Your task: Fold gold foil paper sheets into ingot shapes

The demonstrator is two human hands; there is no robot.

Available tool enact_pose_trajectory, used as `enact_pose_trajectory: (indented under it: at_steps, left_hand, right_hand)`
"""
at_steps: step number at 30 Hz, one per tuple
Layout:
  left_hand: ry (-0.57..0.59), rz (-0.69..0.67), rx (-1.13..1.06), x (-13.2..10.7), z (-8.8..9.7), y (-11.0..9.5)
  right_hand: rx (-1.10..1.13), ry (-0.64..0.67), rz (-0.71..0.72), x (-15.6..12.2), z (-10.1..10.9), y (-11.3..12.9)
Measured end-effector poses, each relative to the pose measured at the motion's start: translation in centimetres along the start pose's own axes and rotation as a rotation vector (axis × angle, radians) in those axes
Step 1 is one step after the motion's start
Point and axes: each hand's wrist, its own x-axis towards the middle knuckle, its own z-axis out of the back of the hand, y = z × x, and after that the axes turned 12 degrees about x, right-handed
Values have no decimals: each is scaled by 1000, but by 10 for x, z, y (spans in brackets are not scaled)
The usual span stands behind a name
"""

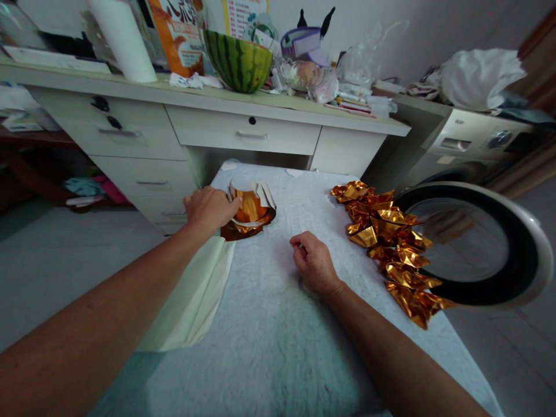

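At the far left of the cloth-covered table lies a curled stack of gold foil paper (251, 207), with pale backs showing at its raised edges. My left hand (211, 207) is closed at the stack's left edge, its thumb reaching over the paper. The other fingertips are partly hidden. My right hand (313, 262) rests above the middle of the table, fingers curled in and nothing visible in them. Several folded gold foil pieces (384, 237) lie in a crinkled row to its right. A pale green sheet (195, 295) hangs partly beneath my left forearm.
White drawers (252, 136) stand beyond the table, under a counter holding half a watermelon (241, 61), a white roll (124, 40), an orange package (180, 40) and plastic bags. A washing machine's open round door (532, 243) stands close to the table's right edge.
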Motion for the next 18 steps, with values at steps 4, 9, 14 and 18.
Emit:
enact_pose_trajectory:
  at_steps: [4,9,14,18]
  left_hand:
    - [-4,-9,51,2,-2,2]
    - [-69,-38,5,-1,7,6]
    - [93,76,-322,-3,16,14]
    - [244,117,-581,-10,9,21]
  right_hand:
    - [3,7,-14,-1,0,-1]
    - [8,4,-29,0,0,-3]
    - [22,6,-40,1,0,-3]
    - [24,3,-55,1,1,-2]
